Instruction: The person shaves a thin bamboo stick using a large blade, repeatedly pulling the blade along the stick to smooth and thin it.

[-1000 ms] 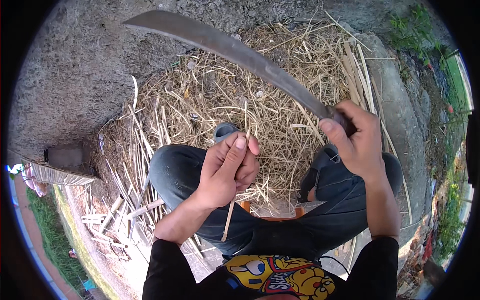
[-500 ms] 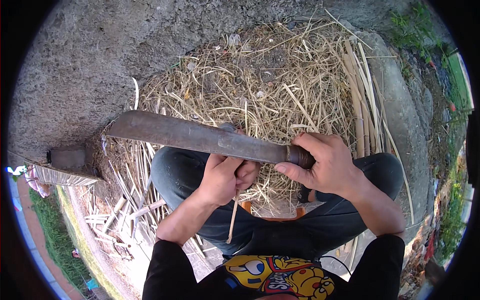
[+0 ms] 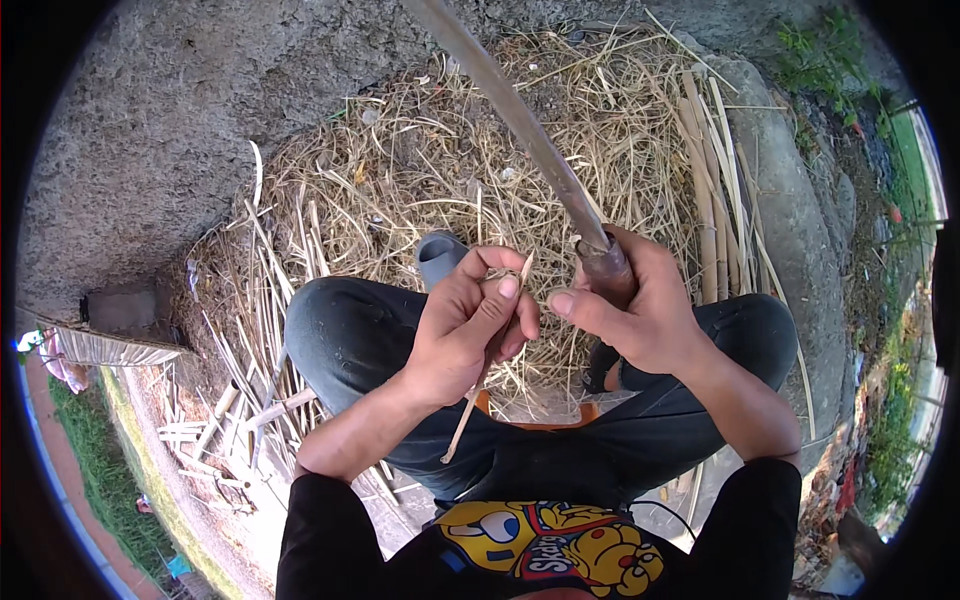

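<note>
My right hand is wrapped round the dark handle of a machete. Its long blade points up and away to the far left, seen nearly edge-on. In my left hand a thin bamboo strip is pinched between thumb and fingers. The strip's pale, pointed tip rises above the fingers, and its other end hangs down towards my lap. Blade and strip are apart. Both hands are close together above the gap between my bent knees.
Shavings cover the ground ahead. Split bamboo lengths lie at the right beside a stone slab; more cut bamboo pieces are heaped at the left. A grey slipper shows by my left knee. A rough wall stands behind.
The machete has swung up from lying crosswise over my left hand to pointing away, its blade turned edge-on. The strip's pointed tip is now uncovered.
</note>
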`<act>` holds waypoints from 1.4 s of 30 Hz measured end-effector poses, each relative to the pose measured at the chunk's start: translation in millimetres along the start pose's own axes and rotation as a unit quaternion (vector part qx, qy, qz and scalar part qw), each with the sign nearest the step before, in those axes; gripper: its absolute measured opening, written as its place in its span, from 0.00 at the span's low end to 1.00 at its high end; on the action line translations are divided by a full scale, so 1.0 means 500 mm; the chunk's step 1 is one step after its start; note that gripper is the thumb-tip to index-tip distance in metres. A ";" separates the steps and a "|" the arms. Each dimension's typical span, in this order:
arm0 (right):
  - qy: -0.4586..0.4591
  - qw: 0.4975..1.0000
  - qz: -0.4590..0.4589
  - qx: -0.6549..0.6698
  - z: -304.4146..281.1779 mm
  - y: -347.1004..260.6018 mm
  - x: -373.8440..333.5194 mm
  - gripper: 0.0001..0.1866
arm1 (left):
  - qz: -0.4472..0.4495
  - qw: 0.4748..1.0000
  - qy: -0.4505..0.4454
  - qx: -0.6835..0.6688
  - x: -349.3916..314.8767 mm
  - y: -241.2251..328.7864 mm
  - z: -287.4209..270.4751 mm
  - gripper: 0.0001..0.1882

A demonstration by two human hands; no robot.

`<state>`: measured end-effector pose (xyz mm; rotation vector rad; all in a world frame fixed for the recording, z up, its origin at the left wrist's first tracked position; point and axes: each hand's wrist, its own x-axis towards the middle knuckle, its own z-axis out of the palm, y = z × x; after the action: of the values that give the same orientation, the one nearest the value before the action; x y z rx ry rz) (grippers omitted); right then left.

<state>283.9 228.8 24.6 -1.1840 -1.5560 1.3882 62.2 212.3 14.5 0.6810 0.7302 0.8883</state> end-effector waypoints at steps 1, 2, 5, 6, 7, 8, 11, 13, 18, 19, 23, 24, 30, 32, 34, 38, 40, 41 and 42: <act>-0.003 1.000 -0.017 0.026 0.008 -0.004 0.001 0.16 | -0.005 1.000 -0.010 0.016 0.000 -0.006 0.002 0.10; -0.007 1.000 -0.013 0.024 0.013 -0.004 0.002 0.16 | -0.011 0.999 -0.018 0.032 -0.001 -0.010 0.002 0.11; 0.014 0.987 0.060 0.145 0.019 0.008 0.019 0.15 | -0.009 0.999 -0.024 0.042 -0.004 -0.017 0.014 0.11; 0.006 0.988 0.062 0.144 0.019 0.006 0.022 0.15 | -0.012 0.999 -0.026 0.041 -0.005 -0.017 0.016 0.10; 0.005 0.982 0.076 0.172 0.017 0.002 0.024 0.15 | -0.008 0.999 -0.031 0.036 -0.002 -0.017 0.017 0.11; 0.000 0.976 0.089 0.199 0.015 -0.001 0.027 0.14 | -0.002 0.999 -0.020 0.032 0.003 -0.016 0.023 0.11; 0.003 0.986 0.070 0.149 0.005 -0.013 0.031 0.13 | -0.029 0.992 -0.024 0.120 0.002 0.001 0.048 0.17; 0.017 0.992 0.060 0.110 0.010 -0.027 0.035 0.13 | 0.025 0.981 -0.020 0.190 -0.021 0.005 0.051 0.21; 0.076 0.993 -0.056 0.070 0.015 -0.055 0.049 0.11 | 0.044 0.964 0.025 0.259 -0.128 0.008 0.023 0.15; 0.070 0.991 -0.082 0.081 0.017 -0.047 0.052 0.11 | 0.070 0.967 0.052 0.241 -0.156 -0.004 0.016 0.15; 0.092 0.989 -0.108 0.037 0.051 -0.072 0.027 0.14 | 0.171 0.956 0.149 0.185 -0.269 -0.029 -0.006 0.14; 0.085 0.990 -0.112 0.029 0.065 -0.072 0.010 0.14 | 0.179 0.953 0.171 0.172 -0.291 -0.033 -0.013 0.14; 0.097 0.988 -0.105 0.060 0.211 -0.028 -0.173 0.15 | 0.202 0.909 0.261 0.253 -0.347 -0.086 -0.083 0.16; 0.110 0.989 -0.089 0.037 0.231 0.009 -0.193 0.17 | 0.177 0.905 0.283 0.265 -0.353 -0.102 -0.098 0.15; 0.074 0.988 -0.106 -0.085 0.236 0.034 -0.195 0.18 | 0.242 0.827 0.362 0.356 -0.352 -0.123 -0.106 0.14; 0.008 0.962 -0.109 -0.251 0.246 0.005 -0.190 0.17 | 0.253 0.805 0.374 0.384 -0.360 -0.142 -0.100 0.14; -0.009 0.956 -0.109 -0.272 0.262 -0.002 -0.182 0.18 | 0.252 0.813 0.370 0.371 -0.370 -0.134 -0.092 0.12; -0.011 0.937 -0.137 -0.320 0.271 -0.001 -0.176 0.21 | 0.225 0.811 0.372 0.392 -0.373 -0.132 -0.096 0.10; -0.013 0.916 -0.165 -0.365 0.277 0.000 -0.172 0.25 | 0.197 0.807 0.374 0.412 -0.376 -0.130 -0.098 0.09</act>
<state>181.0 103.4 8.3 -1.2211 -2.2692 0.5989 -29.7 31.1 -12.8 1.3065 1.7934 1.2383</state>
